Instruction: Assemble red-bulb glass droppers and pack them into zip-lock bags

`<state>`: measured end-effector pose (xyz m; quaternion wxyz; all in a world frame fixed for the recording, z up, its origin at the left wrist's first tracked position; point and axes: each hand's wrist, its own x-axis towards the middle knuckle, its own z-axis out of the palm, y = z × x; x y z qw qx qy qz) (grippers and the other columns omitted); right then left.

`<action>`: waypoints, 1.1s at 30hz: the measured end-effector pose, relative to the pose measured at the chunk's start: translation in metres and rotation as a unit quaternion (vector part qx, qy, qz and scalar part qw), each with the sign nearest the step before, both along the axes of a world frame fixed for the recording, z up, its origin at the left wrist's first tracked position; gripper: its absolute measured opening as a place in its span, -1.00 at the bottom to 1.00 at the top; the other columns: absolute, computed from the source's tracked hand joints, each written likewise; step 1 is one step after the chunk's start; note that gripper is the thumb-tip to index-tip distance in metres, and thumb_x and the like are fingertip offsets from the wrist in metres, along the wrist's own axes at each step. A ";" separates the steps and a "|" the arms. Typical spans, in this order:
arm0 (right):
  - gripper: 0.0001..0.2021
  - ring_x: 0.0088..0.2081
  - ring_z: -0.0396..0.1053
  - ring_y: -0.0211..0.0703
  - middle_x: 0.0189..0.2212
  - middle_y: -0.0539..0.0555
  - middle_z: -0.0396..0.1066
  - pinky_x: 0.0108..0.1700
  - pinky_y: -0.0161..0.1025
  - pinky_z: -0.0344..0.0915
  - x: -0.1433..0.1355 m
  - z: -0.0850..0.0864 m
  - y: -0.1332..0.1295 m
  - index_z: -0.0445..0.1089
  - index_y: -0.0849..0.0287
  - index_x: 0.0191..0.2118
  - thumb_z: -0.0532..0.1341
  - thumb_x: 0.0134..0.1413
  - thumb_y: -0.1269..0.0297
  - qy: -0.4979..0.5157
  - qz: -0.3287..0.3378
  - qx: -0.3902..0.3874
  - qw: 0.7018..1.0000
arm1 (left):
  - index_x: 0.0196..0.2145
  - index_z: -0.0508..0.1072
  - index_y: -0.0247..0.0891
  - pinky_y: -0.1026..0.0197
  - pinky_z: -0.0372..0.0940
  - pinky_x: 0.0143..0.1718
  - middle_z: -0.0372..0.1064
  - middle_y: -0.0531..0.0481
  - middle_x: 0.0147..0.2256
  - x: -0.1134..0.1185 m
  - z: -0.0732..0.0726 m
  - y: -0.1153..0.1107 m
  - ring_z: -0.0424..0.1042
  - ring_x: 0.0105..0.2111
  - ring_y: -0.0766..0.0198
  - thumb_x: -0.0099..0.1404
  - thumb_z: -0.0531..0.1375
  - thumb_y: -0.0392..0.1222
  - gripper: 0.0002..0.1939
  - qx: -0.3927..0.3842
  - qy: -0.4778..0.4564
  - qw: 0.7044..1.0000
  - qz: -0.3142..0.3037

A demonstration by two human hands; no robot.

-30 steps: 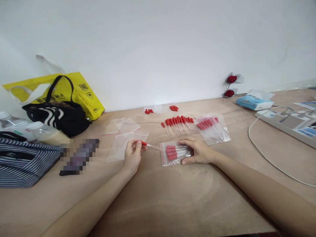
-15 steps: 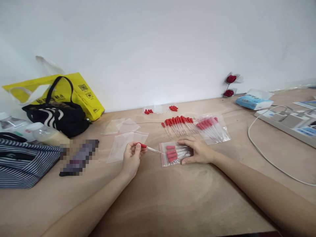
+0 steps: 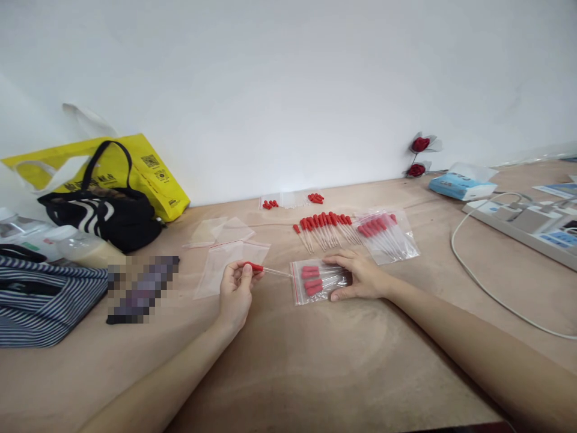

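My left hand (image 3: 237, 294) pinches a glass dropper by its red rubber bulb (image 3: 253, 266). The dropper's clear stem points right, its tip at the mouth of a clear zip bag (image 3: 297, 291). Several red-bulbed droppers (image 3: 312, 280) lie inside that bag, stems to the right. Across the bag's right part rests my right hand (image 3: 358, 275), fingers and thumb spread over it; it hides the stem ends. Behind it lies a row of loose droppers (image 3: 324, 222), beside another clear bag (image 3: 406, 243) holding droppers. Flat clear bags (image 3: 220, 270) lie behind my left hand.
Small red bulbs (image 3: 270, 204) lie on clear bags by the wall. At left are a yellow bag (image 3: 166, 180), a black bag (image 3: 130, 222), a bottle (image 3: 85, 246) and a striped pouch (image 3: 54, 307). A tissue pack (image 3: 462, 185), power strip (image 3: 532, 231) and white cable (image 3: 478, 282) occupy the right.
My left hand has drawn slightly left with the dropper. Inside the bag, the red bulbs have shifted, with a gap now between them. My right hand stays on the bag.
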<state>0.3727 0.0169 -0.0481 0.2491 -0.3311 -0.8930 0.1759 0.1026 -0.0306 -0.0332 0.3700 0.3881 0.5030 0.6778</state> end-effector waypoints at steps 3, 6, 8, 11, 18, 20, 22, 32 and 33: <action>-0.27 0.00 0.20 0.06 0.00 0.20 0.23 0.00 0.03 0.10 0.000 0.000 0.000 0.21 0.15 0.02 0.25 -0.30 -0.15 -0.003 0.001 0.000 1.000 | -0.38 0.25 -0.28 0.18 0.37 -0.28 0.36 0.10 -0.49 -0.001 -0.001 -0.002 0.39 -0.47 0.39 -0.08 0.29 -0.01 -0.61 -0.008 -0.001 1.000 -0.006; -0.28 0.00 0.20 0.05 -0.01 0.20 0.24 0.00 0.01 0.11 -0.001 0.001 -0.001 0.21 0.16 0.01 0.26 -0.29 -0.15 -0.003 0.001 0.002 1.000 | -0.38 0.25 -0.28 0.15 0.35 -0.24 0.36 0.10 -0.49 0.002 -0.002 -0.003 0.40 -0.45 0.37 -0.07 0.28 -0.01 -0.62 -0.016 -0.001 1.000 -0.014; -0.29 0.00 0.20 0.06 -0.01 0.20 0.24 0.00 0.01 0.11 -0.001 0.002 -0.001 0.22 0.15 0.01 0.25 -0.29 -0.14 -0.001 0.001 0.005 1.000 | -0.39 0.25 -0.28 0.14 0.34 -0.22 0.35 0.10 -0.48 0.005 -0.002 -0.005 0.40 -0.42 0.35 -0.05 0.27 -0.01 -0.63 -0.024 0.006 0.999 -0.024; -0.29 0.00 0.20 0.05 -0.02 0.20 0.25 0.00 0.00 0.11 -0.001 0.002 -0.002 0.22 0.16 0.01 0.26 -0.29 -0.14 -0.001 0.000 0.009 1.000 | -0.40 0.27 -0.28 0.15 0.31 -0.18 0.35 0.09 -0.43 0.009 0.000 -0.009 0.40 -0.37 0.34 -0.03 0.26 -0.04 -0.67 -0.048 0.036 0.997 -0.049; -0.27 0.00 0.20 0.04 -0.02 0.21 0.24 0.00 -0.01 0.12 0.000 0.002 -0.001 0.22 0.17 0.01 0.27 -0.31 -0.14 0.010 0.003 0.003 1.000 | -0.45 0.32 -0.26 0.24 0.26 -0.33 0.33 0.07 -0.49 0.013 0.007 -0.013 0.36 -0.43 0.32 -0.04 0.24 -0.11 -0.77 -0.117 0.207 0.955 -0.177; -0.25 -0.01 0.20 0.04 -0.03 0.21 0.25 0.00 -0.02 0.14 0.000 0.001 0.000 0.20 0.18 0.02 0.28 -0.33 -0.14 0.016 0.005 -0.003 1.000 | -0.45 0.33 -0.27 0.25 0.25 -0.35 0.33 0.05 -0.48 0.015 0.005 -0.009 0.35 -0.44 0.32 -0.03 0.24 -0.12 -0.78 -0.101 0.233 0.947 -0.198; -0.24 -0.02 0.22 0.04 -0.04 0.21 0.25 -0.02 -0.02 0.15 0.000 0.001 0.000 0.19 0.17 0.04 0.28 -0.33 -0.13 0.024 0.008 -0.009 1.000 | -0.43 0.33 -0.27 0.27 0.23 -0.38 0.34 0.03 -0.46 0.017 0.002 -0.004 0.34 -0.44 0.33 -0.01 0.23 -0.12 -0.79 -0.080 0.261 0.937 -0.216; -0.21 -0.03 0.22 0.03 -0.06 0.22 0.26 -0.01 -0.02 0.16 0.000 0.003 0.001 0.18 0.20 0.05 0.30 -0.36 -0.12 0.030 0.019 -0.016 0.999 | -0.41 0.34 -0.24 0.34 0.13 -0.52 0.44 0.07 -0.48 0.033 0.007 0.012 0.23 -0.60 0.41 0.01 0.23 -0.19 -0.84 -0.090 0.375 0.887 -0.255; -0.19 -0.03 0.22 0.04 -0.05 0.22 0.25 0.00 -0.02 0.15 0.003 0.004 0.001 0.17 0.21 0.05 0.30 -0.37 -0.12 0.029 0.019 -0.015 0.999 | -0.41 0.35 -0.24 0.33 0.13 -0.52 0.45 0.08 -0.48 0.034 0.009 0.012 0.24 -0.60 0.40 0.02 0.23 -0.18 -0.84 -0.090 0.382 0.885 -0.251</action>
